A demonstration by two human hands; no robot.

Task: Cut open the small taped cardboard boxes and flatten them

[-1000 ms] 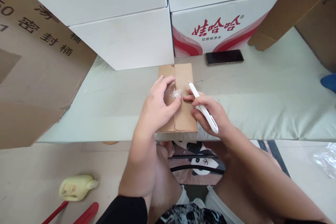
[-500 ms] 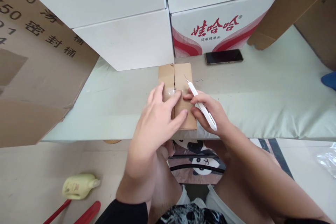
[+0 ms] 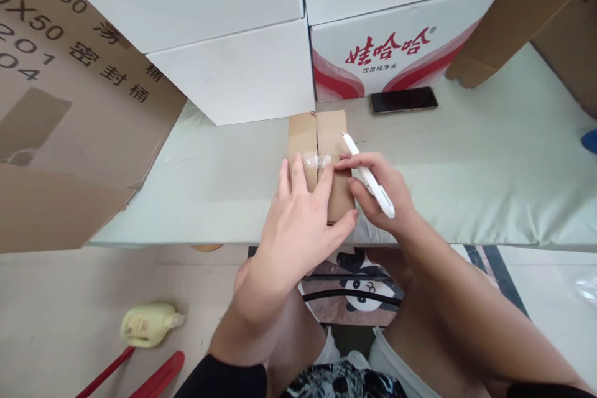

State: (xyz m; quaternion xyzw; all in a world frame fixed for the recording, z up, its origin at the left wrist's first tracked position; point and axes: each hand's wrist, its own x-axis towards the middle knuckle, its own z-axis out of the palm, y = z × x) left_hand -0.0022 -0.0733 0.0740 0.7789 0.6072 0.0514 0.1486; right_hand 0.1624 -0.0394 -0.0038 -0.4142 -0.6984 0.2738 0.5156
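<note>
A small brown cardboard box (image 3: pixel 332 130) lies on the pale green padded surface, with a seam down its middle and a piece of clear tape (image 3: pixel 311 160) across that seam. My left hand (image 3: pixel 305 211) rests over the box's near left part, fingers spread, holding nothing. On the right, my right hand (image 3: pixel 385 189) is closed around a white pen-like cutter (image 3: pixel 373 183), whose tip points up and left over the box's right edge. The fingertips of my right hand touch the box close to the tape.
White cartons (image 3: pixel 233 74) stand behind the box, one with red lettering. A black phone (image 3: pixel 403 100) lies at their foot. A large brown carton (image 3: pixel 93 155) stands at the left. On the floor are a yellow bottle (image 3: pixel 149 324) and a red object (image 3: pixel 161 376).
My left hand has slid down toward the near side of the box, uncovering more tape. The cutter's thin tip, which stuck out before, now looks much shorter.
</note>
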